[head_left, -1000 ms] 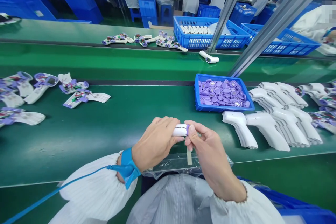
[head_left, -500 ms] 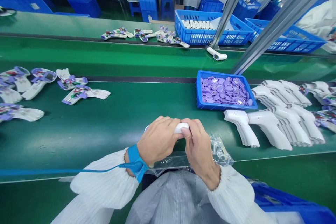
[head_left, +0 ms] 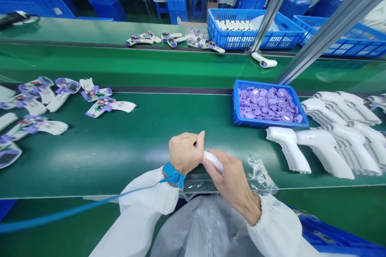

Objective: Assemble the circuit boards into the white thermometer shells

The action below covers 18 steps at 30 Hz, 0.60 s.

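Observation:
Between my hands is a white, smooth, rounded thermometer (head_left: 213, 160), mostly covered by fingers. My right hand (head_left: 230, 172) wraps around its handle end from the right. My left hand (head_left: 185, 152), with a blue wrist strap (head_left: 175, 176), is curled over the other end, thumb sticking up; that end is hidden under the palm. Both hands are above the near part of the green table. Just right of them lies a clear plastic bag (head_left: 261, 172).
A blue tray (head_left: 271, 123) of purple oval pieces stands ahead right, beside stacked white gun-shaped shells (head_left: 325, 148). Open halves with wiring (head_left: 108, 106) lie left. Behind, a metal post (head_left: 271, 8) rises near a white thermometer (head_left: 264, 60) and blue crates (head_left: 223, 40).
My left hand has turned into an upright curl with its thumb raised. The thermometer has tilted, its handle end now pointing down to the right. The view has shifted slightly left.

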Motion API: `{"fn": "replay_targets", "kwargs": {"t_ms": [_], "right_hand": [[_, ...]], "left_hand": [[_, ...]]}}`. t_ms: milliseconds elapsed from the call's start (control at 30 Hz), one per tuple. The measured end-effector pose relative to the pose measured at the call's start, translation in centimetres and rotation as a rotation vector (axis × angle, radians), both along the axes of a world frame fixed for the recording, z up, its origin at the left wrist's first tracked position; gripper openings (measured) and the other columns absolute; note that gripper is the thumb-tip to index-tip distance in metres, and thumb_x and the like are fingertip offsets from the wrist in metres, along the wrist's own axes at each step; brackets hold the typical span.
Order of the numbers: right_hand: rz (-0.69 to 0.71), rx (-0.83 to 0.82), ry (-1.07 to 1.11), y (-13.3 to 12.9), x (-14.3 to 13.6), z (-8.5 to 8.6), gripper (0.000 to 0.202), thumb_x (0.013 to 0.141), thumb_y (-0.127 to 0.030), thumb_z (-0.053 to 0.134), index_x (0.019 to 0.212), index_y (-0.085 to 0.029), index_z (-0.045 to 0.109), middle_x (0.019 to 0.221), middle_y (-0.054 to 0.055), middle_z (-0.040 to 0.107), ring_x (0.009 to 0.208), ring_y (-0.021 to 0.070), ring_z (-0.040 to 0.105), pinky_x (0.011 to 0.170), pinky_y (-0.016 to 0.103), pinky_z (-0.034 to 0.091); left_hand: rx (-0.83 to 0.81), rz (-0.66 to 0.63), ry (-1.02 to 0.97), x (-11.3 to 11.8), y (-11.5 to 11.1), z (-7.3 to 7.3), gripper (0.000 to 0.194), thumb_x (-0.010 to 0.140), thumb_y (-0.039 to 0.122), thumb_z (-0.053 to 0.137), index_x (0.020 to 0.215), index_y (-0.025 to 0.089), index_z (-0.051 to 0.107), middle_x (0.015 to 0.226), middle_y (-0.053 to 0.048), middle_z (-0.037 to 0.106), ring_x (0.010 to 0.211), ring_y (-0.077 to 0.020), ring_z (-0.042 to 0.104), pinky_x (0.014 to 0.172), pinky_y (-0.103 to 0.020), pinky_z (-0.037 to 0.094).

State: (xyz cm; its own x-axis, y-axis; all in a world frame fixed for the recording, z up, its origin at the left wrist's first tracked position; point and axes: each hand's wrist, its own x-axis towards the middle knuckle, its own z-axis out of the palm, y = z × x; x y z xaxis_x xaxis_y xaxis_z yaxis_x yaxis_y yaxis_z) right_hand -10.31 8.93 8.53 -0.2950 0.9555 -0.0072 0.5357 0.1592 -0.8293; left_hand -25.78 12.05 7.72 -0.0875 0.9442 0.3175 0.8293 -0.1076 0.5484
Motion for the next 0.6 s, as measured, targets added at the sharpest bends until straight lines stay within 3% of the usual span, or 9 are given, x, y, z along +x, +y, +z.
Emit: {"fn": "replay_targets", "kwargs": {"t_ms": [67,133,200,233,300,367,433,500,600], "right_hand": [[-0.087,-0.322,0.157,0.6,0.2,-0.1,0.041,0.094,-0.052,0.05,0.097,-0.017,0.068,0.072,0.004,0.065,0.056,0.0133,0.055,0.052,0.025,0.042],[-0.141,-0.757,0.339,1.3,0.4,-0.1,0.049,0.093,-0.059,0.046,0.091,-0.015,0.067,0.063,0.001,0.059,0.041,0.0077,0.038,0.038,0.022,0.027],[-0.111,-1.047,0.454,1.6,0.5,0.0,0.055,0.092,-0.063,0.043,0.09,-0.013,0.065,0.064,0.001,0.058,0.039,0.0056,0.031,0.035,0.02,0.018],[-0.072,-1.063,0.451,1.5,0.3,0.1,0.055,0.092,-0.064,0.042,0.094,-0.014,0.065,0.066,0.001,0.059,0.04,0.006,0.033,0.036,0.02,0.02],[0.007,-0.827,0.296,1.1,-0.3,0.1,0.052,0.093,-0.062,0.042,0.103,-0.016,0.064,0.072,0.003,0.064,0.045,0.009,0.044,0.041,0.021,0.028],[0.076,-0.406,0.01,0.5,-1.1,-0.2,0.043,0.097,-0.053,0.042,0.106,-0.016,0.062,0.079,0.007,0.068,0.055,0.014,0.056,0.049,0.025,0.033],[0.132,-0.095,-0.271,0.2,-2.1,-0.9,0.038,0.101,-0.042,0.038,0.103,-0.013,0.063,0.08,0.011,0.069,0.061,0.0174,0.061,0.054,0.027,0.031],[0.166,0.01,-0.417,0.3,-3.0,-1.4,0.039,0.103,-0.038,0.034,0.101,-0.012,0.063,0.079,0.011,0.07,0.059,0.0183,0.062,0.055,0.029,0.027],[0.139,-0.004,-0.377,0.4,-3.0,-1.3,0.037,0.103,-0.039,0.036,0.102,-0.015,0.065,0.075,0.007,0.069,0.06,0.0175,0.061,0.055,0.029,0.029]], "left_hand": [[-0.037,-0.063,-0.07,-0.7,-0.3,0.6,0.04,0.092,0.041,0.054,0.059,0.02,0.06,0.06,-0.001,0.063,0.06,-0.0145,0.056,0.06,-0.028,0.039],[-0.021,-0.072,-0.239,-1.2,-0.8,0.7,0.029,0.093,0.041,0.054,0.077,0.02,0.067,0.08,-0.003,0.071,0.076,-0.0162,0.063,0.07,-0.029,0.047],[0.034,0.064,-0.406,-1.0,-0.8,0.3,0.035,0.096,0.04,0.049,0.072,0.019,0.064,0.075,-0.003,0.069,0.072,-0.0151,0.062,0.071,-0.029,0.048],[0.06,0.158,-0.445,-0.7,-0.5,-0.1,0.042,0.097,0.041,0.048,0.062,0.019,0.06,0.065,-0.002,0.064,0.063,-0.0135,0.058,0.066,-0.028,0.046],[0.088,0.281,-0.429,-0.1,0.5,-0.8,0.051,0.096,0.041,0.051,0.049,0.019,0.051,0.051,0.001,0.052,0.052,-0.0108,0.048,0.059,-0.027,0.041],[0.109,0.27,-0.337,0.5,1.9,-1.4,0.053,0.094,0.038,0.053,0.045,0.019,0.047,0.048,0.002,0.047,0.049,-0.0098,0.042,0.055,-0.026,0.036],[0.126,0.232,-0.252,0.8,2.9,-1.8,0.054,0.094,0.034,0.051,0.043,0.019,0.043,0.048,0.002,0.043,0.048,-0.0096,0.037,0.053,-0.027,0.032],[0.125,0.212,-0.201,0.4,3.5,-1.8,0.054,0.095,0.031,0.047,0.043,0.02,0.038,0.047,0.002,0.039,0.047,-0.0098,0.034,0.052,-0.028,0.028],[0.07,0.089,-0.151,-1.4,3.4,-0.8,0.052,0.093,0.034,0.05,0.044,0.019,0.04,0.049,0.001,0.043,0.049,-0.0103,0.038,0.054,-0.028,0.029]]}}
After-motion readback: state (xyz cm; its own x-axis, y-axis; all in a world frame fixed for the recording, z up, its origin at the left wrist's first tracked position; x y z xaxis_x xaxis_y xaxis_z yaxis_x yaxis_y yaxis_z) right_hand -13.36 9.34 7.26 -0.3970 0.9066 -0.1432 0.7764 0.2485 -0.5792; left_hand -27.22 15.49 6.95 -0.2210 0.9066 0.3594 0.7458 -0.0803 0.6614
